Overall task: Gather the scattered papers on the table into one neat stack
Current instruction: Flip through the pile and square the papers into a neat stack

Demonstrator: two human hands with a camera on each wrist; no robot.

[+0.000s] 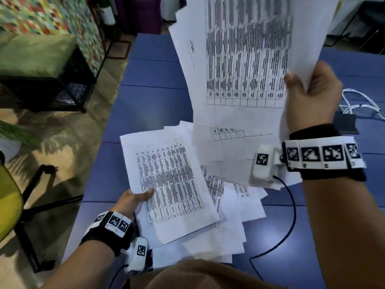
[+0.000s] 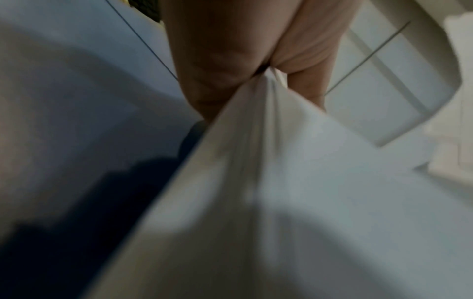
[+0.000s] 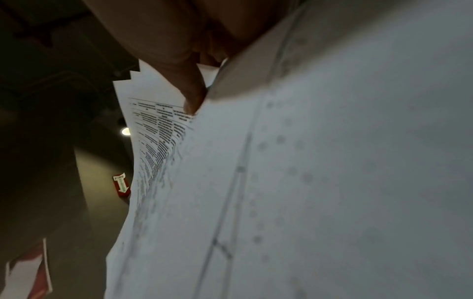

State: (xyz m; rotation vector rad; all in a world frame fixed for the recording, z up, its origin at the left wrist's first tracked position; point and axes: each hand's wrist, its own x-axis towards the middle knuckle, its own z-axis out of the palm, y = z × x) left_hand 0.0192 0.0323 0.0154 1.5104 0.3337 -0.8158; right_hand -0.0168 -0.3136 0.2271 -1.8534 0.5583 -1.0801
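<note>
My right hand (image 1: 306, 88) grips a bundle of several printed sheets (image 1: 239, 69) by its right edge and holds it upright above the blue table (image 1: 150, 71). The right wrist view shows the thumb (image 3: 189, 89) pressed on those sheets (image 3: 307, 161). My left hand (image 1: 135, 200) pinches the left edge of a table-printed sheet (image 1: 168, 184), thumb on top, lifted a little over a loose pile of papers (image 1: 233, 209) at the table's near edge. In the left wrist view the fingers (image 2: 212, 81) clamp blurred white paper (image 2: 281, 182).
White cables (image 1: 362, 103) and a small black device (image 1: 345, 122) lie on the table's right side. A black cord (image 1: 291, 215) runs from my right wrist across the table. A yellow chair (image 1: 8, 201) and a dark bench (image 1: 41, 76) stand on the floor at left.
</note>
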